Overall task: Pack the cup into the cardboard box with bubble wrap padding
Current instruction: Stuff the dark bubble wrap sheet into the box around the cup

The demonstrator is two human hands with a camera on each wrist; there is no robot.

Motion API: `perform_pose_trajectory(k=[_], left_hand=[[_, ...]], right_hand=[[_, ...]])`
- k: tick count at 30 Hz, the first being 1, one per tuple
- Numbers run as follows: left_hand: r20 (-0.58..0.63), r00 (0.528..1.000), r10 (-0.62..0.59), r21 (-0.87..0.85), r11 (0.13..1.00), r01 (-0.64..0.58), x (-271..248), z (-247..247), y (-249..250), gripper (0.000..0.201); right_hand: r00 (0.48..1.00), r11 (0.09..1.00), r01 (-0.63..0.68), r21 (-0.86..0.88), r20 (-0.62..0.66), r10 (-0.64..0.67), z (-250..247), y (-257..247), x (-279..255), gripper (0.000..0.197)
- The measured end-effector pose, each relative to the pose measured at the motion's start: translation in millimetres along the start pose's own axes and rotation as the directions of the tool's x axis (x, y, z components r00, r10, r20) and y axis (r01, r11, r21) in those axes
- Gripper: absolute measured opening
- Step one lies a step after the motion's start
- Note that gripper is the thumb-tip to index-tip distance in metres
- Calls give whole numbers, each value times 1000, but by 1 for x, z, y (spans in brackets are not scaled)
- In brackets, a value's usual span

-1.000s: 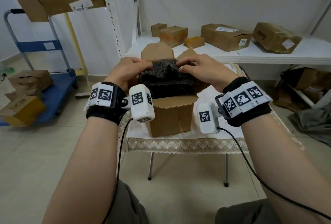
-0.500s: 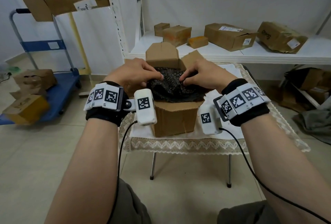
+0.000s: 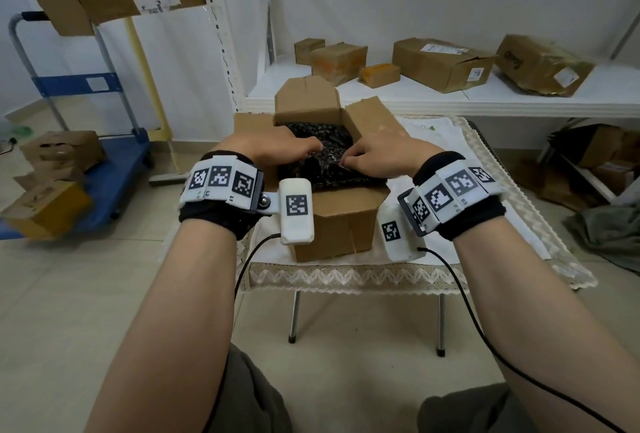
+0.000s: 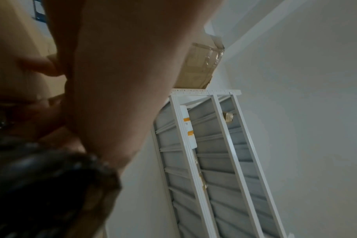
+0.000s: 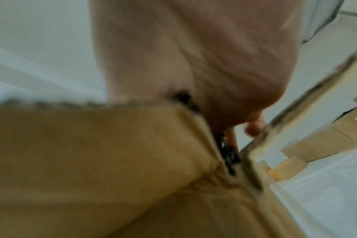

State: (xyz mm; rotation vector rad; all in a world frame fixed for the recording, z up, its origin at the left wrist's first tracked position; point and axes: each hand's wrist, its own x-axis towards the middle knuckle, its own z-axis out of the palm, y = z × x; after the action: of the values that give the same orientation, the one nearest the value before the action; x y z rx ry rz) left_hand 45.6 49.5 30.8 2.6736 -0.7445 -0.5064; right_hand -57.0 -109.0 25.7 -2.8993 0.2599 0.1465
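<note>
A black bubble wrap bundle (image 3: 323, 138) fills the open cardboard box (image 3: 339, 221) on the small table. No cup shows; the wrap hides whatever is inside. My left hand (image 3: 280, 150) grips the bundle's left top with bent fingers. My right hand (image 3: 375, 159) grips its right top, fingertips dug into the wrap. In the left wrist view the dark wrap (image 4: 41, 185) lies under curled fingers (image 4: 44, 66). The blurred right wrist view shows the box wall (image 5: 92, 153), a strip of wrap (image 5: 228, 154) and my fingers (image 5: 255, 127) inside the right flap.
The box flaps stand open at the back, left and right. A lace-edged cloth covers the table (image 3: 485, 197). Behind it a white shelf (image 3: 450, 101) carries several cardboard boxes. A blue cart (image 3: 104, 169) with boxes stands on the floor at left.
The bundle has gone from above the box rim down into the box. Both hands moved down with it and now sit low between the flaps.
</note>
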Motion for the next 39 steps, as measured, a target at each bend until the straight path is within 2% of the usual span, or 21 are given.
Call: perform_pose_trajectory(k=[3, 5, 7, 10, 14, 17, 19, 21, 24, 27, 29, 32, 34, 36, 39], left_hand=[[10, 1000, -24, -4, 1000, 24, 5, 2, 5, 69], [81, 997, -17, -43, 999, 20, 5, -2, 5, 87], [194, 980, 49, 9, 999, -51, 0, -9, 2, 96], [273, 955, 115, 135, 978, -157, -11, -15, 0, 78], [148, 983, 112, 174, 975, -138, -10, -8, 3, 54], [76, 994, 73, 187, 978, -86, -4, -2, 6, 55], [64, 997, 49, 180, 982, -59, 0, 2, 5, 55], [41, 997, 59, 144, 988, -64, 5, 7, 1, 46], [-44, 991, 125, 22, 992, -124, 9, 13, -3, 34], [-51, 975, 217, -62, 974, -220, 3, 9, -5, 21], [-60, 967, 248, -28, 968, -250, 1, 4, -8, 12], [-82, 963, 255, 14, 967, -255, 0, 2, -11, 8], [-87, 965, 247, 47, 969, -244, 0, 4, -10, 2], [-96, 970, 222, 74, 974, -216, 0, 6, -8, 9], [-53, 979, 197, 134, 973, -189, -1, 7, -7, 14]], right_hand=[[999, 993, -24, -112, 29, 27, 3, -4, 0, 38], [999, 990, -28, -136, 35, 33, 5, -4, 0, 43], [998, 990, -25, -139, 45, 32, 5, -5, -1, 50], [999, 995, -13, -102, 46, 18, 5, -6, 1, 52], [995, 999, 26, -30, 95, -23, 4, -5, 4, 48], [995, 997, 36, 63, 90, -42, 1, -5, 2, 49], [993, 988, 69, 135, 86, -82, -1, 0, 0, 33], [992, 955, 107, 277, 38, -122, 1, 7, 0, 11], [974, 903, 220, 369, -140, -180, 7, 13, 6, 16], [968, 910, 217, 353, -201, -153, 13, 13, 9, 9], [964, 931, 192, 312, -237, -119, 17, 13, 12, 6], [940, 971, 176, 160, -321, -117, 17, 12, 13, 5], [949, 972, 190, 136, -278, -147, 12, 11, 12, 5], [967, 980, 166, 114, -215, -139, 9, 10, 12, 9], [981, 997, 72, 28, -181, -66, 11, 8, 12, 29]])
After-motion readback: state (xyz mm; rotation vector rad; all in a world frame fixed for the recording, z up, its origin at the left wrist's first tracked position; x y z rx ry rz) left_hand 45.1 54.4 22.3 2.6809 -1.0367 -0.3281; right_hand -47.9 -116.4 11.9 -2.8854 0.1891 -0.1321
